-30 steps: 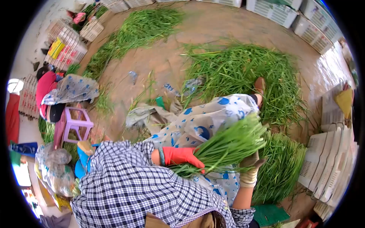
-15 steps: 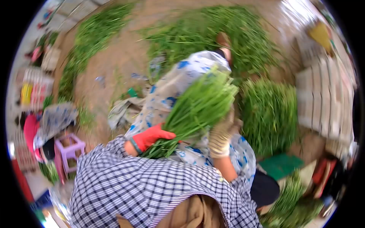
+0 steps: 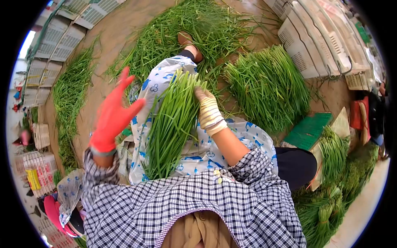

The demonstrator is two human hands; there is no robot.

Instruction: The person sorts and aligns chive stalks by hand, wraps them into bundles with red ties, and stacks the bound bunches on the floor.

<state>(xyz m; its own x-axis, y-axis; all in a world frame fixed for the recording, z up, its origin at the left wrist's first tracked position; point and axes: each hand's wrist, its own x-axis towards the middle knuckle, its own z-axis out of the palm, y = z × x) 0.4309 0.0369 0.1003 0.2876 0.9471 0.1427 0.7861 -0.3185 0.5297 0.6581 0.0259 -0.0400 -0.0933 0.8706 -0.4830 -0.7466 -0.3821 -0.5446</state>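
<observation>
A bunch of garlic chives (image 3: 171, 124) lies lengthwise across the lap, on a white apron (image 3: 142, 155) with blue prints. Its pale cut ends point away from me. My right hand (image 3: 209, 110), in a cream striped glove, grips the bunch at its right edge near those ends; some of its fingers are hidden. Off to the left, my left hand (image 3: 113, 118) in a red glove is raised clear of the leaves. Its fingers are spread and hold nothing, slightly blurred by motion.
A thick pile of chives (image 3: 269, 89) lies to the right, with loose leaves (image 3: 182, 31) spread ahead around the foot. White crates (image 3: 318, 39) are stacked at upper right, more crates (image 3: 53, 41) at left. Beside the right knee are a green board (image 3: 308, 131) and tied bundles (image 3: 324, 219).
My left hand has let go of the bunch and lifted away to the left. The bunch has turned more upright in view, my right hand still at its edge. The whole view has swung round.
</observation>
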